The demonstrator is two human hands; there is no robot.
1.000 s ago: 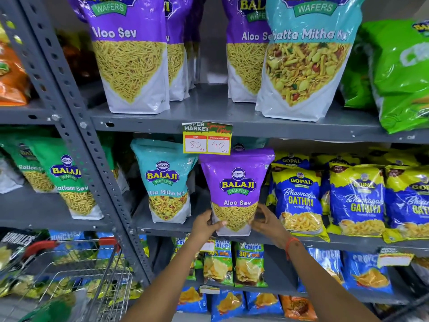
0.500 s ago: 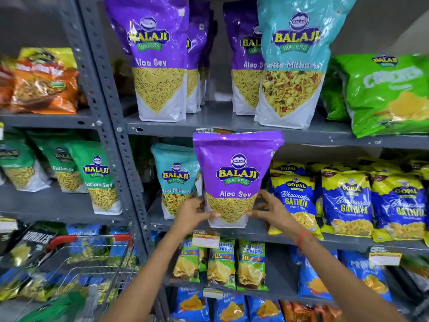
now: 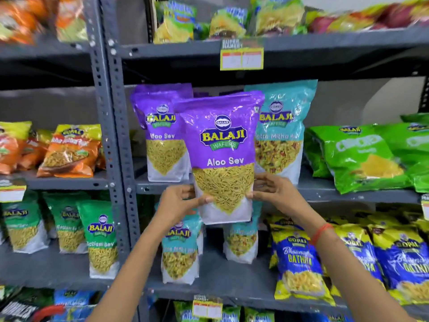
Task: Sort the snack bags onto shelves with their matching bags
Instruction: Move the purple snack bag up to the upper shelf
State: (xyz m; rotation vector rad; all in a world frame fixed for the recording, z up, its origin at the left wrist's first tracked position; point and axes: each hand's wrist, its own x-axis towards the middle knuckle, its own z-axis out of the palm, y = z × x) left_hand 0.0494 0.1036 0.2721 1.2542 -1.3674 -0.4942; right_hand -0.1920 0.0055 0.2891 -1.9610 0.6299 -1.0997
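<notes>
We hold the purple-and-white plastic Aloo Sev pouch point(image 3: 220, 156) upright in mid-air, in front of the grey metal shelf board point(image 3: 348, 194); its base hangs below the board's front edge, not yet resting on anything. Left hand point(image 3: 178, 205) grips the lower left side, thumb on the front panel, fingers wrapped behind. Right hand point(image 3: 274, 191) grips the lower right side, fingers curled round the edge. Both hands are closed on the pouch.

Directly behind and to the left stands a matching purple Aloo Sev pouch point(image 3: 160, 135) on that board; at least one more purple top shows behind it. To the right stands a teal Khatta Mitha mix pouch point(image 3: 283, 135), then green crinkled chip bags point(image 3: 362, 156).

Progress, our judgement: the matching group is found and the pouch is at its level, but placement is not done. On the shelf below, two teal mix pouches point(image 3: 181, 249) stand apart from the teal one above, so more sorting may remain.

Clearance: the gap between the standing purple pouch and the teal one is hidden by the held pouch; we cannot tell its width. The base must clear the board's front lip. The perforated grey steel upright point(image 3: 116, 135) bounds the left side. There is open headroom under the board above, which carries a yellow price tag point(image 3: 241, 58).
</notes>
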